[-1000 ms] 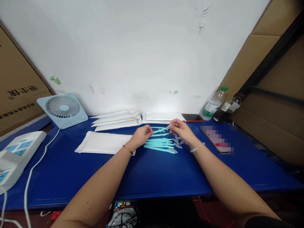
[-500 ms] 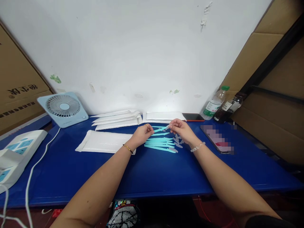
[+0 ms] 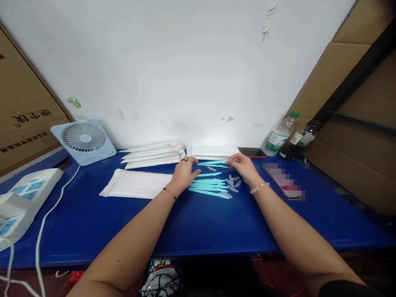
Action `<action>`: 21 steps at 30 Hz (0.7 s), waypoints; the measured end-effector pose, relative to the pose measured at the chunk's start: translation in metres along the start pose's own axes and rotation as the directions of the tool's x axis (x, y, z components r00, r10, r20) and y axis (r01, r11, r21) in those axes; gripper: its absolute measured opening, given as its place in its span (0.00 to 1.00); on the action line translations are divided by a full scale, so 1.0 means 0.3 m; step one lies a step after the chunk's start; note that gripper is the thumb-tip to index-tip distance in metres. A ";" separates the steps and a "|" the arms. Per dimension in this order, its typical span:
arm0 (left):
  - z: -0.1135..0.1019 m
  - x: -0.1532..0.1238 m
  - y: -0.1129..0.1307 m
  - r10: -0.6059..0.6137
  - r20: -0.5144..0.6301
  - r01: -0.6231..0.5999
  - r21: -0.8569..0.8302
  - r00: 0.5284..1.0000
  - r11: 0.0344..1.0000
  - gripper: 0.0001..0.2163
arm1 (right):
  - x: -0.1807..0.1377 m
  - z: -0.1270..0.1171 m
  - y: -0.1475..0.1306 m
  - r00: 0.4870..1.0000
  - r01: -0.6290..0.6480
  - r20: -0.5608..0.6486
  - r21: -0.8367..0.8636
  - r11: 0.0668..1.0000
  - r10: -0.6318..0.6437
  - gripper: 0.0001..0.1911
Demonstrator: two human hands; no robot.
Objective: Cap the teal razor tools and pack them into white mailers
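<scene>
Slim turquoise eyebrow razors (image 3: pixel 207 185) lie side by side on the blue table, the nearest with a clear cover by its tip. At the back of the row, my right hand (image 3: pixel 244 167) pinches the right end of another turquoise razor (image 3: pixel 213 163), which rests close over a second one. My left hand (image 3: pixel 185 173) is open at the left ends of the razors, thumb and forefinger apart, hiding some handle ends. Several loose clear blade covers (image 3: pixel 232 181) are scattered right of the row, and one cover (image 3: pixel 212 168) lies between razors.
White padded envelopes (image 3: pixel 136 183) lie left of my left hand, with more stacked envelopes (image 3: pixel 151 152) behind. Phones (image 3: pixel 280 179) (image 3: pixel 253 152) and two bottles (image 3: pixel 278 136) are at the right. A blue fan (image 3: pixel 85 140) and a power strip (image 3: pixel 31 198) with cables stand left.
The razor held between both hands has moved back and down toward the back of the row. My left hand has let go of its handle; my right hand has shifted slightly right.
</scene>
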State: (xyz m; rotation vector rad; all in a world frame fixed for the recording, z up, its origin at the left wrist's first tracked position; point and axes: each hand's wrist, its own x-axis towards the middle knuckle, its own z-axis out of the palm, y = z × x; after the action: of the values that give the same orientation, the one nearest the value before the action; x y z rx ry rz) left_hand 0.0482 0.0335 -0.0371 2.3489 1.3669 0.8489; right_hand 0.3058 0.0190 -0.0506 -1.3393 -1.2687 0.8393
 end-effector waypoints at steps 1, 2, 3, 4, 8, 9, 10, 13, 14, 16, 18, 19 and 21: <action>-0.002 -0.001 -0.003 -0.001 0.049 -0.002 0.043 0.999 0.999 0.12 | 0.010 -0.014 0.014 1.000 -0.002 -0.022 -0.080 0.997 0.000 0.13; -0.002 -0.002 -0.006 -0.001 0.100 -0.007 0.080 0.995 0.997 0.10 | 0.016 -0.024 0.023 0.999 0.009 -0.042 -0.184 0.983 -0.017 0.12; -0.001 -0.003 -0.008 -0.002 0.144 -0.014 0.110 0.990 0.994 0.09 | 0.019 -0.029 0.027 0.996 0.034 -0.063 -0.307 0.951 -0.056 0.11; 0.000 -0.004 -0.008 -0.003 0.176 -0.021 0.133 0.984 0.991 0.09 | 0.019 -0.028 0.025 0.990 0.071 -0.076 -0.434 0.898 -0.115 0.10; 0.008 -0.002 0.000 0.004 0.229 -0.046 0.177 0.973 0.983 0.05 | -0.007 0.035 -0.014 0.955 0.249 0.066 -0.708 0.660 -0.289 0.07; 0.008 -0.001 0.002 0.007 0.231 -0.050 0.180 0.973 0.982 0.05 | -0.015 0.060 -0.024 0.951 0.284 0.128 -0.716 0.638 -0.280 0.07; 0.008 0.000 0.005 0.009 0.232 -0.052 0.182 0.973 0.982 0.05 | -0.020 0.084 -0.031 0.947 0.312 0.181 -0.718 0.623 -0.266 0.08; 0.004 0.002 0.012 0.000 0.226 -0.043 0.184 0.974 0.982 0.05 | -0.023 0.138 -0.035 0.940 0.341 0.250 -0.726 0.597 -0.233 0.07; 0.003 0.002 0.014 -0.005 0.225 -0.037 0.182 0.974 0.983 0.05 | -0.019 0.147 -0.032 0.941 0.339 0.254 -0.729 0.595 -0.225 0.06; 0.002 0.002 0.016 -0.016 0.226 -0.023 0.171 0.974 0.985 0.04 | -0.008 0.151 -0.023 0.947 0.322 0.256 -0.733 0.599 -0.195 0.05; 0.002 0.003 0.014 -0.024 0.230 -0.012 0.153 0.973 0.988 0.04 | 0.002 0.144 -0.016 0.954 0.296 0.259 -0.735 0.609 -0.151 0.04; 0.002 0.003 0.012 -0.025 0.232 -0.010 0.145 0.972 0.989 0.04 | 0.005 0.140 -0.014 0.957 0.284 0.260 -0.736 0.615 -0.132 0.04; 0.001 0.003 0.005 -0.019 0.238 -0.013 0.132 0.971 0.991 0.04 | 0.008 0.130 -0.015 0.955 0.285 0.271 -0.728 0.624 -0.120 0.04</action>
State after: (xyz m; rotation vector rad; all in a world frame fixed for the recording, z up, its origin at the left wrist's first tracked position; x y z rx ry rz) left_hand 0.0497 0.0336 -0.0365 2.4521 1.3620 0.4659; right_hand 0.2679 0.0295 -0.0534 -1.7341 -2.0350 0.2418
